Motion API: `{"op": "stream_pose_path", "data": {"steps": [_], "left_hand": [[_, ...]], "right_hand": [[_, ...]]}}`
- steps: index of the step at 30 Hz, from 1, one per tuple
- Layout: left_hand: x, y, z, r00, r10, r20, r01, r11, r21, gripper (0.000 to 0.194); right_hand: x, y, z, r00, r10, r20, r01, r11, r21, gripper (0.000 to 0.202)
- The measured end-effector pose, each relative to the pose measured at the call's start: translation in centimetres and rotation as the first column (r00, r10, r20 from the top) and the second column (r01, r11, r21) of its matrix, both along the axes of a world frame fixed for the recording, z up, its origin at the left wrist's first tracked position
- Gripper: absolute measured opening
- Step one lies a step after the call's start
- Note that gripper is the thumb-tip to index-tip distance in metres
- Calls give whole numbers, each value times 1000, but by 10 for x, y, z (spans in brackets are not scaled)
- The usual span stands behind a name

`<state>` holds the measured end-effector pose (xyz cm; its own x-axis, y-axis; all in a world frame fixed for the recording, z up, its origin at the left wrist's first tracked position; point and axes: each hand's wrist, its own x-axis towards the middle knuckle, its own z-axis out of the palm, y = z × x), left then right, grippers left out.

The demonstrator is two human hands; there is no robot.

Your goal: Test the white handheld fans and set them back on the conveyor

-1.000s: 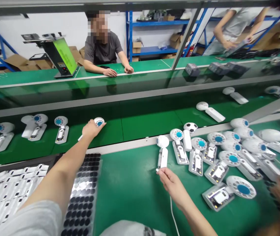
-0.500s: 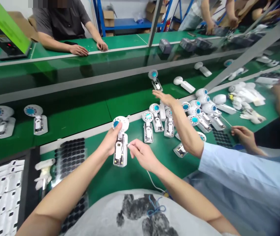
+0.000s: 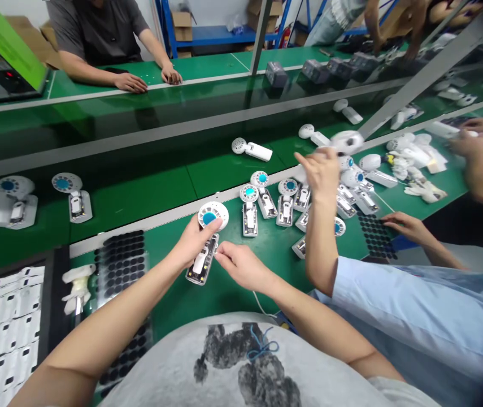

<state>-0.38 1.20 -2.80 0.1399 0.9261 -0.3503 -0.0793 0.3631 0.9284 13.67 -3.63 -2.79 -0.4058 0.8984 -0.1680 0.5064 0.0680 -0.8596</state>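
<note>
My left hand grips a small white handheld fan by its neck, thumb on the round head with the blue centre. The fan's body is open at the front, baring a circuit board and a white inner part, and it tilts slightly. My right hand is closed at the fan's right side, pinching the end of a thin white cable; the plug is mostly hidden by my fingers. I cannot tell whether it sits in the fan. Right of my hands, several similar open fans lie on the green bench.
A co-worker's blue-sleeved arm reaches in from the right, a blurred fan near its hand. Fans lie on the green conveyor. At left are sheets of black round pads, a glove and a tray of white parts.
The fan in my left hand has turned and tilted, its lower end swinging left. My right hand stays at its side. The co-worker's arm has drawn back right; conveyor fans have shifted.
</note>
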Motion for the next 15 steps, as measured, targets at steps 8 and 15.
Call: {"op": "stream_pose_path", "data": {"steps": [8,15], "left_hand": [[10,-13,-6,993,6,-121,-13,998,-63,55],[18,-17,-9,995,-49,-91,36,989,-144,57]], "right_hand": [[2,-15,-11,996,-61,64,60,998,18,13],[6,-23,-17,988,-152,35,154,987,-49,9]]}}
